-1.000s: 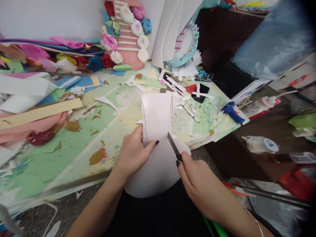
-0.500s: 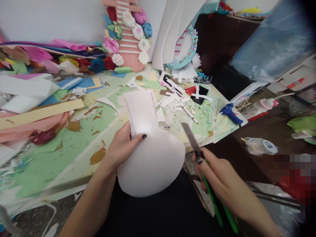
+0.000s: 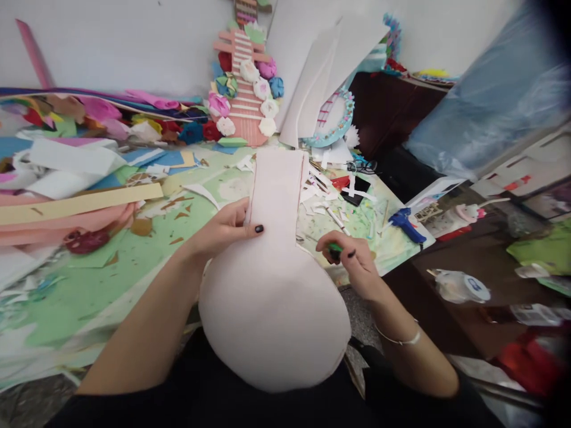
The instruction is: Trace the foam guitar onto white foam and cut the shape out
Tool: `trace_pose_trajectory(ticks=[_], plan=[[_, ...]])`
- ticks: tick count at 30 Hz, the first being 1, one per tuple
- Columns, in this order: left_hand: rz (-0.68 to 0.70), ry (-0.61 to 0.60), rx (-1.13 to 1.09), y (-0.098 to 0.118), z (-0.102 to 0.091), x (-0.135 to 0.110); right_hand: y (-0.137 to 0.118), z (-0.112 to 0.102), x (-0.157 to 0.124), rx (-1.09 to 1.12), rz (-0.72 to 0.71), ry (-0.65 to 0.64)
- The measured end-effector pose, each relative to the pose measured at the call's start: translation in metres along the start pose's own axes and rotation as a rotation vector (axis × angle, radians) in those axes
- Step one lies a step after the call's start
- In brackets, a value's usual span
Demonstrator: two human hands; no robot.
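A pale pinkish-white sheet (image 3: 273, 309), cut to a round body with a straight neck, stands tilted in front of my lap. My left hand (image 3: 232, 226) grips it at the left side of the neck, with the thumb on the front face and the other fingers behind. My right hand (image 3: 350, 255) is closed round scissors (image 3: 334, 248) to the right of the neck. Only a bit of their green handle shows between the fingers; the blades are hidden. There is a small gap between this hand and the sheet.
Paper scraps (image 3: 75, 166) litter the green-covered table (image 3: 151, 261). A flower-trimmed paper guitar (image 3: 247, 101) leans at the back. A blue glue gun (image 3: 407, 224) lies at the right edge, near a black phone (image 3: 357, 190). A shelf (image 3: 441, 315) holds a plastic cup (image 3: 461, 286).
The sheet has swung more upright, nearer to me. My right hand has moved up and left towards its neck; the scissors have turned, so blade and long handles no longer show.
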State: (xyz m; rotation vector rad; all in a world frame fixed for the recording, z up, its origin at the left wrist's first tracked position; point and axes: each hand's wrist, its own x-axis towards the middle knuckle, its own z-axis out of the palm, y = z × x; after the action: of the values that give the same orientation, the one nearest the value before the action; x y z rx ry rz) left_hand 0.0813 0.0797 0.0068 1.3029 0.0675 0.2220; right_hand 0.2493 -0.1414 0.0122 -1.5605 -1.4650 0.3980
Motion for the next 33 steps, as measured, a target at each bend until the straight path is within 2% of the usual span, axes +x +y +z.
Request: trace_pose_trajectory(ticks=[3,12,17,22,27,33], plan=[[0.004,-0.007,-0.02,-0.003,0.005,-0.002,0.006,0.012,0.007,0.01,0.008,-0.029],[0.035,0.004,0.014,-0.001,0.01,-0.01,0.015,0.027,0.015,-0.034,0.007,-0.006],[-0.005,0.053,0.098,0.001,0.011,-0.012,0.017,0.036,0.022,-0.046,-0.095,0.054],[-0.005,0.071,0.129,-0.001,0.01,-0.013,0.02,0.042,0.026,-0.083,-0.139,0.124],[0.004,0.046,0.097,-0.003,0.009,-0.012,0.017,0.05,0.027,-0.027,-0.119,0.171],[-0.002,0.07,0.099,-0.004,0.008,-0.013,0.015,0.056,0.028,-0.035,-0.127,0.207]])
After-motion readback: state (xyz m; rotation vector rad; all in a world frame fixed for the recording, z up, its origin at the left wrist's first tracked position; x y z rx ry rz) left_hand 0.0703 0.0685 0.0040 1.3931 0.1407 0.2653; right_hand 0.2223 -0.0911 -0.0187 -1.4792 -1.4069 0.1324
